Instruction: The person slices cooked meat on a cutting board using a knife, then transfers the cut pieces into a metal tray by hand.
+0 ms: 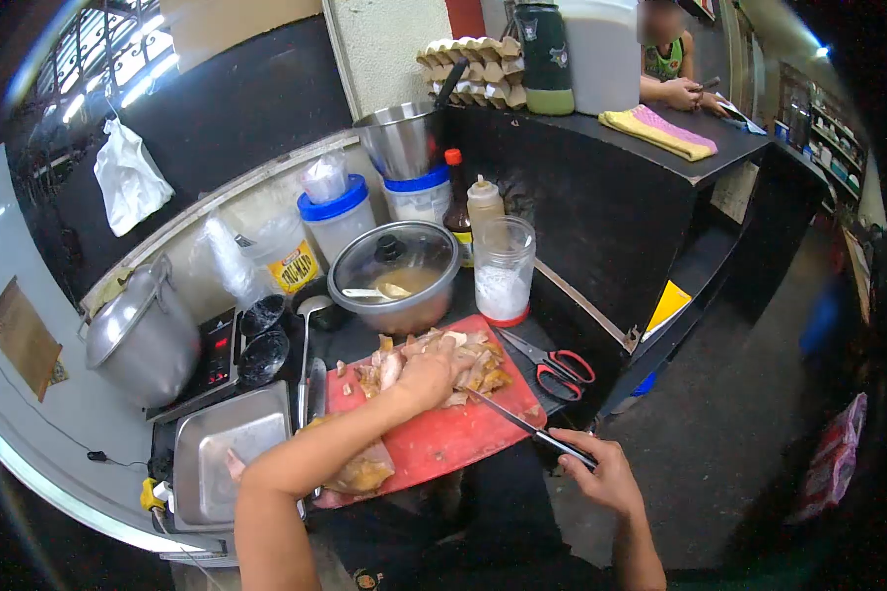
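A red cutting board (443, 433) lies on the counter in front of me, with a heap of chopped cooked meat (488, 374) with yellowish skin, probably chicken, along its far side. My left hand (432, 376) rests on this heap, its fingers stretched over the pieces. At the board's right edge, my right hand (606, 475) is closed around the black handle of a kitchen knife (508, 414). The blade points toward the heap and its tip is near the pieces by my left hand. A larger piece of meat (360, 475) sits at the near left corner, partly behind my left forearm.
Red-handled scissors (562, 374) lie right of the board. Behind it stand a glass-lidded pot (394, 271), a jar of white powder (505, 276) and bottles. Leftward are a ladle (306, 345), a metal tray (217, 433) and a big pot (143, 340). Another person sits beyond the raised counter (572, 167).
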